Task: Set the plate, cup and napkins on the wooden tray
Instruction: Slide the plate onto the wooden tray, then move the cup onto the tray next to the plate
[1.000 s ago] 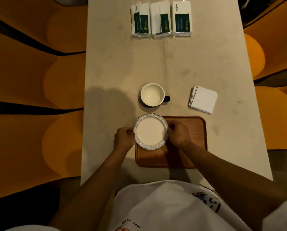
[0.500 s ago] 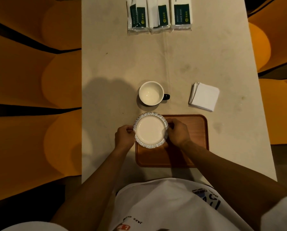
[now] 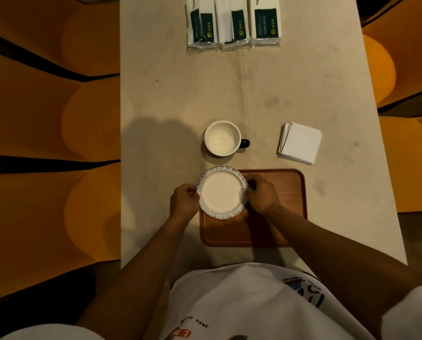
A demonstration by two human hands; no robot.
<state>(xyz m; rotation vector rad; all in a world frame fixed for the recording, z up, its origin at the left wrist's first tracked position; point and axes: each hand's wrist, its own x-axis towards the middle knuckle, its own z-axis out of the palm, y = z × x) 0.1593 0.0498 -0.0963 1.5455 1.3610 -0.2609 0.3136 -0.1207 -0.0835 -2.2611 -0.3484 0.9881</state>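
Observation:
A small white plate (image 3: 221, 192) with a blue patterned rim is over the far left corner of the wooden tray (image 3: 286, 192). My left hand (image 3: 184, 200) grips its left rim and my right hand (image 3: 261, 194) grips its right rim. A white cup (image 3: 221, 138) with a dark handle stands on the table just beyond the tray. A stack of folded white napkins (image 3: 300, 143) lies on the table beyond the tray's far right corner.
Three wrapped tissue packs (image 3: 233, 25) lie in a row at the far end of the beige table (image 3: 254, 89). Orange seats flank the table on both sides. The tray sits near the table's front edge.
The plate and both hands have stayed over the tray's left corner; the view has shifted slightly, and the plate has barely moved.

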